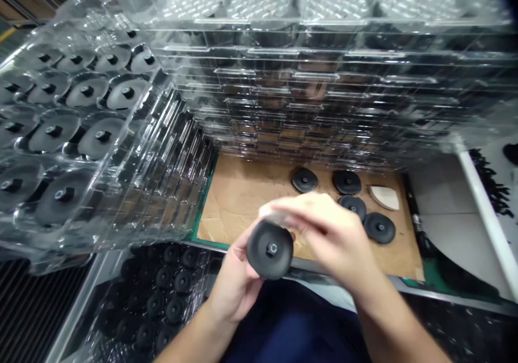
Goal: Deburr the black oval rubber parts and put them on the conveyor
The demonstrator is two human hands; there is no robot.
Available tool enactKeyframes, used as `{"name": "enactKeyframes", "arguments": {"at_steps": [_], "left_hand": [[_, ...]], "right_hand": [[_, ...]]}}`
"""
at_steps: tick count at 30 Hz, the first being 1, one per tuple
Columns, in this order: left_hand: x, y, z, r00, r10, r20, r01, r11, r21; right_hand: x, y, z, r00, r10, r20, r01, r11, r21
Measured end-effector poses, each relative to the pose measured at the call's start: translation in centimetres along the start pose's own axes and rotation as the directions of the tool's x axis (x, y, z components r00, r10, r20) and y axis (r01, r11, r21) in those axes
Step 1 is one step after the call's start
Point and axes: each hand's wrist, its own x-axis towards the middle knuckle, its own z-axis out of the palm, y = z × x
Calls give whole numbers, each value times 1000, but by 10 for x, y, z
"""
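Note:
My left hand (238,282) grips a black round plastic part (263,263) by its left and lower edge. A short stem with a light-coloured hole stands at the middle of its face, which is turned toward me. My right hand (338,233) is closed at the part's upper edge, pinching a small whitish piece (278,217) that touches or nearly touches the rim. Blur hides what kind of piece it is. Several similar black parts, one of them a loose black disc (379,228), lie on the cardboard (234,196) just beyond my right hand.
A pale wedge-shaped piece (384,197) lies at the cardboard's right. Tall stacks of clear plastic trays (283,82) wall off the back; another tray stack (162,152) on the left holds grey-black parts. Below left, more black parts (164,276) fill a bin. A white bar (485,206) stands right.

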Motion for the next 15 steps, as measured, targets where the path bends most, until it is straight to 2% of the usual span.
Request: {"name": "enactKeyframes", "arguments": {"at_steps": [1,3,6,8,11,13,14,15], "left_hand": [[0,0,-1,1000,11,18,-10,997,-71],[-1,-1,-4,998,33,49,-23,983,-184],[-2,0,-8,997,43,62,-26,967,-252],[-2,1,-7,998,30,55,-16,968,-251],[-2,4,-1,1000,-8,26,13,976,-217],[-1,5,3,1000,-24,7,25,979,-200],[-1,5,5,1000,-27,2,27,981,-194],[-1,5,6,999,-36,3,36,981,-189]], "right_hand": [[-5,14,3,991,133,-16,-133,991,-30],[-22,40,15,960,279,-12,-279,957,-84],[-55,65,40,955,295,41,-291,953,-82],[-67,68,49,953,302,38,-299,952,-66],[-60,49,41,933,359,-34,-361,932,-45],[-41,24,26,921,361,-145,-368,930,-18],[-32,10,19,925,313,-216,-320,947,3],[-23,-4,14,938,215,-271,-221,975,10]]}}
